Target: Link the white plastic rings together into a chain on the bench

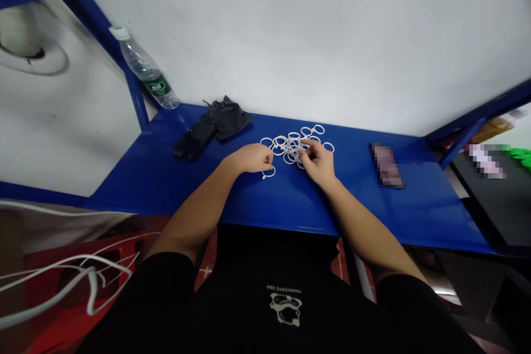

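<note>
A loose heap of several white plastic rings [295, 141] lies on the blue metal shelf [166, 188] in front of me. My left hand [251, 159] is closed, knuckles up, just left of the heap, and pinches one white ring [269, 172] that rests on the shelf below its fingers. My right hand [318, 161] sits at the heap's near right edge with its fingers curled and pinched on rings in the pile.
A black phone [193, 140] and a crumpled black bag [226, 116] lie at the back left. A clear water bottle [146, 70] leans against the blue upright. A second phone [387, 165] lies to the right. White wires [78, 279] trail over a red crate at lower left.
</note>
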Action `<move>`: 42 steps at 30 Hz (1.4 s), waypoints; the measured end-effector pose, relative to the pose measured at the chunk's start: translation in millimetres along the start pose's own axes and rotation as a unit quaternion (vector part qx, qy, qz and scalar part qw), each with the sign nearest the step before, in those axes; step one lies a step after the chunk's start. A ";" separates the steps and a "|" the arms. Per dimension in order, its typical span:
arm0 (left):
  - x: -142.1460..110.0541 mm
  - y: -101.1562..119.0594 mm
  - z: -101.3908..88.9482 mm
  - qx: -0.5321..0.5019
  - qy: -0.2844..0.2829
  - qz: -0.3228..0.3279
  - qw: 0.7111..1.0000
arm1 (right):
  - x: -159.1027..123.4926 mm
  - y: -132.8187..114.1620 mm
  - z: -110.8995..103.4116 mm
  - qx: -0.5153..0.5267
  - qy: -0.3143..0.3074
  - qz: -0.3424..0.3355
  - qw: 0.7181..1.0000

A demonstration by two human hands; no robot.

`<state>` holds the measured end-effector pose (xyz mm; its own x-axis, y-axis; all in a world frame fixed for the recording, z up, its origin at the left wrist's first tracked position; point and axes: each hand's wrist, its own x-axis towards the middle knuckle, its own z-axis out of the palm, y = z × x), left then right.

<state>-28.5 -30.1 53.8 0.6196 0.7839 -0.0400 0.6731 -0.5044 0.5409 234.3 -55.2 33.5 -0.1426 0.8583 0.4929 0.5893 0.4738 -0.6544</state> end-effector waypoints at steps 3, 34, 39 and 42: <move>0.4 5.5 1.6 0.012 0.001 0.005 1.000 | -3.7 -2.8 2.5 0.015 -0.066 -0.057 0.996; 5.5 31.0 21.3 -0.017 0.156 0.093 0.983 | -3.5 -8.0 -4.4 0.071 -0.150 -0.179 0.970; 7.6 26.7 24.8 -0.009 0.162 0.101 0.982 | -1.9 -8.5 -6.0 0.073 -0.144 -0.187 0.969; 8.8 26.6 29.0 -0.001 0.161 0.116 0.980 | 0.0 -6.2 -6.6 0.068 -0.144 -0.185 0.970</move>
<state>6.6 -47.1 43.4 0.5955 0.7220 0.3522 0.5276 -0.6821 0.5064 235.9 -59.5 41.3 -0.5526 0.6343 0.5407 0.3481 0.7651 -0.5418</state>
